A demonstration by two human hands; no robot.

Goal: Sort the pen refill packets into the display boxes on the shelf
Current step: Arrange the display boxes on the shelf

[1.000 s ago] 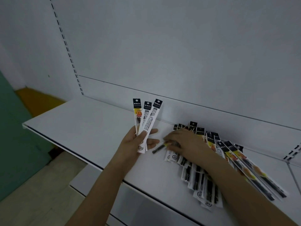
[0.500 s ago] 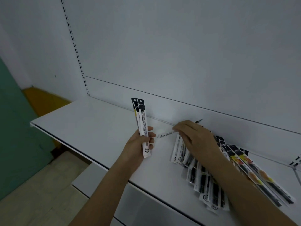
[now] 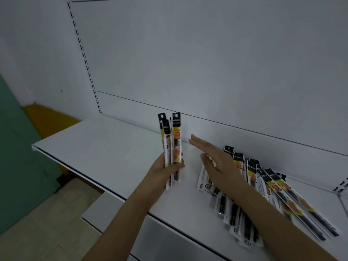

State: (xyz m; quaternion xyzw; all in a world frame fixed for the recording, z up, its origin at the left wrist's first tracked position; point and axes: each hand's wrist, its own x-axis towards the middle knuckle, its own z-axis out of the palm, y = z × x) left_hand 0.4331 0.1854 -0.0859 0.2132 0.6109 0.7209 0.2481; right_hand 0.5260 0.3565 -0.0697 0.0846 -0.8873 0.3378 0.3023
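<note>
My left hand (image 3: 163, 170) grips a small bundle of pen refill packets (image 3: 171, 146) upright above the white shelf (image 3: 105, 147). The packets are long and narrow, with black tops and yellow and white print. My right hand (image 3: 216, 162) hovers just right of the bundle, flat, fingers stretched out and holding nothing. Under and behind that hand a loose pile of refill packets (image 3: 263, 189) lies fanned out on the shelf, reaching to the right. My right forearm hides part of the pile. No display box is in view.
A white back panel (image 3: 207, 63) rises behind the shelf, with a slotted upright (image 3: 84, 59) at the left. A lower shelf (image 3: 165, 240) juts out beneath. Left of the shelf are a green surface (image 3: 17, 147), a yellow patch and a pale floor.
My right hand has lifted off the pile and opened flat beside the bundle. The bundle in my left hand has gained a packet, its yellow front now showing.
</note>
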